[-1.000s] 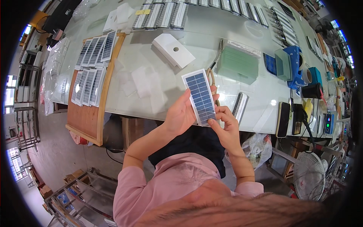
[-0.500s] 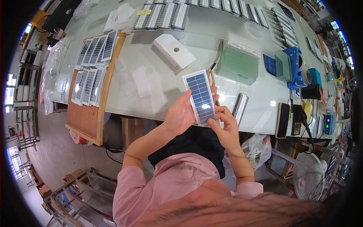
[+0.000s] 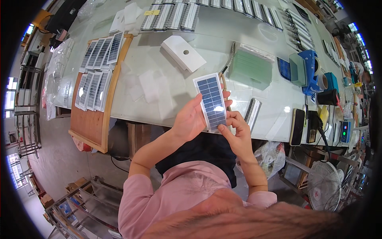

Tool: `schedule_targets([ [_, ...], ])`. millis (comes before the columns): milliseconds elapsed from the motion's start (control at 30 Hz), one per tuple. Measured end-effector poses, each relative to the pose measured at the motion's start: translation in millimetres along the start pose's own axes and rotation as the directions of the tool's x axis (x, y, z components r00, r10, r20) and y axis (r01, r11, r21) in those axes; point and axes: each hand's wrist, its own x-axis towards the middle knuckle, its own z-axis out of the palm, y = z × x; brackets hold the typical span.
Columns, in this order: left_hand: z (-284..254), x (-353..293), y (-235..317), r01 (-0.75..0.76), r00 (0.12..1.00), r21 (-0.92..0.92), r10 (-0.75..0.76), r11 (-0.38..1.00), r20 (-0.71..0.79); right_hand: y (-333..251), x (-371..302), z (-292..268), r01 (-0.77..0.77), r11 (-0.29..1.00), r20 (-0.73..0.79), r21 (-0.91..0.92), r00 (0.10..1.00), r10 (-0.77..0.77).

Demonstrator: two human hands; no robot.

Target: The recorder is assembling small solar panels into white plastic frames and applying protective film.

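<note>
A small solar panel [image 3: 211, 101] with blue cells and a white border is held up at the table's front edge, its cell side facing me. My left hand [image 3: 191, 118] is closed around it, thumb on the left border and fingertips showing past the right edge. At its lower right corner my right hand [image 3: 236, 131] pinches the panel between thumb and curled fingers. Behind the panel, part of a tan loop [image 3: 224, 81] shows. Close by on the right, a few narrow strips [image 3: 252, 111] lie on the table.
A wooden tray [image 3: 105, 129] with several solar panels [image 3: 95, 55] overhangs the front edge at left. A white box with a hole [image 3: 183, 53] and a stack of greenish sheets [image 3: 251, 67] stand beyond my hands. A phone [image 3: 297, 126] lies at right, above a fan [image 3: 324, 185].
The panel has shifted very slightly to the right in my hands. Both hands keep their hold, and the things on the table have not moved.
</note>
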Motion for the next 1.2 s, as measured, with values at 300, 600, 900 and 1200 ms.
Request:
schedule_targets([
  [300,2,0,0,0.001,0.999,0.056,0.001,0.998,-0.033,1,-1,0,0.017,1.000,0.001,-0.006,1.000,-0.017],
  [600,2,-4,3,-0.015,1.000,0.077,0.014,0.997,0.011,1,1,1,0.037,0.999,0.006,-0.025,0.999,-0.036],
  [900,-3,-24,-8,-0.391,0.908,0.624,0.171,0.677,0.383,2,2,-7,0.129,0.992,0.034,-0.012,0.991,-0.129],
  [1200,12,-16,12,-0.747,0.655,0.610,0.138,0.263,0.743,-2,25,-10,0.376,0.921,-0.070,-0.105,0.921,-0.384],
])
